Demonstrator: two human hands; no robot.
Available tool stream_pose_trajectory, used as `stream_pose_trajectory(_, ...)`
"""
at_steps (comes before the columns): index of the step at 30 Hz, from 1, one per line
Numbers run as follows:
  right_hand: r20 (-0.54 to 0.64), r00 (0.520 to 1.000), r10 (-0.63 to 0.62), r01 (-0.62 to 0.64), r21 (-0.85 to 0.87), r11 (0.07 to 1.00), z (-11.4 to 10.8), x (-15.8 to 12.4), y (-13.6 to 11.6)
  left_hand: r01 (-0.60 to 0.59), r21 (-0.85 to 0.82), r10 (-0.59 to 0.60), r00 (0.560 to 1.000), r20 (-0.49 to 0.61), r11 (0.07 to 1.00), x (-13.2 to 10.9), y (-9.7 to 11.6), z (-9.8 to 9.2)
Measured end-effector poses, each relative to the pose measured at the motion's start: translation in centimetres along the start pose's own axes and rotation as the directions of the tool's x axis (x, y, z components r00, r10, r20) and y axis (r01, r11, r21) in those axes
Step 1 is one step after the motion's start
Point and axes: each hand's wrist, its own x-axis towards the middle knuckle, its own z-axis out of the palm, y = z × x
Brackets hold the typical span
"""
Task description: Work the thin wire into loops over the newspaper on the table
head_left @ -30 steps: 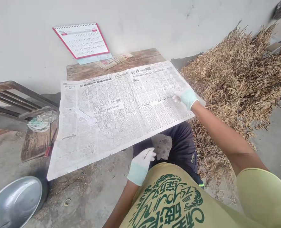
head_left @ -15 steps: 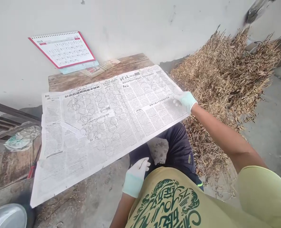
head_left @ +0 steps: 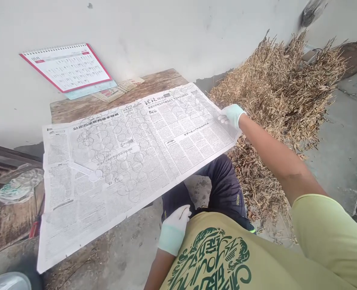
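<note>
A wide newspaper (head_left: 148, 177) lies over the wooden table and juts out towards my lap. Many thin, dark, curly loops cover its middle and upper right. Towards its left, a pale strip with a rounded end (head_left: 86, 172) lies on the print. My right hand (head_left: 231, 116), in a white glove with a mint cuff, grips the newspaper's right edge with bent fingers. In a matching glove, my left hand (head_left: 174, 226) is closed above my lap, below the paper's near edge. A thin dark line shows at its fingers; what it is cannot be made out.
Behind the newspaper, a red-edged calendar (head_left: 68, 68) leans on the wall, and a folded printed paper (head_left: 118, 90) lies on the wooden table (head_left: 157, 78). Dry stalks (head_left: 275, 88) are heaped at right. A wooden stool (head_left: 18, 219) with a plastic bag and a metal basin (head_left: 7, 282) are at left.
The view has shifted slightly, so the calendar, table and stalks sit further left. Both hands keep about the same places relative to the newspaper.
</note>
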Motion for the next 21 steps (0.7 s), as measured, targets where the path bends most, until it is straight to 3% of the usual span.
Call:
stream_pose_trajectory(4, -0.045, 0.997, 0.055, -0.059, -0.087, 0.995, 0.3, 0.9, -0.3, -0.005, 0.055, 0.003, 0.999, 0.046, 0.998, -0.3, 0.7, -0.9)
stream_pose_trajectory(12, -0.087, 0.989, 0.120, -0.134, -0.186, 0.973, 0.6, 2.2, -0.1, 0.030, 0.077, -0.035, 0.997, 0.070, 0.997, 0.1, 0.3, -0.4)
stream_pose_trajectory(17, -0.132, 0.989, 0.066, -0.101, -0.278, 0.955, 0.4, 1.7, -0.2, -0.013, 0.095, 0.009, 0.999, 0.044, 0.995, 0.4, -0.4, -0.4)
stream_pose_trajectory(21, -0.127, 0.989, -0.072, 0.007, -0.451, 0.893, 0.0, -0.1, -1.2, -0.030, 0.073, 0.028, 0.999, 0.029, 0.997, 0.2, -0.2, 0.0)
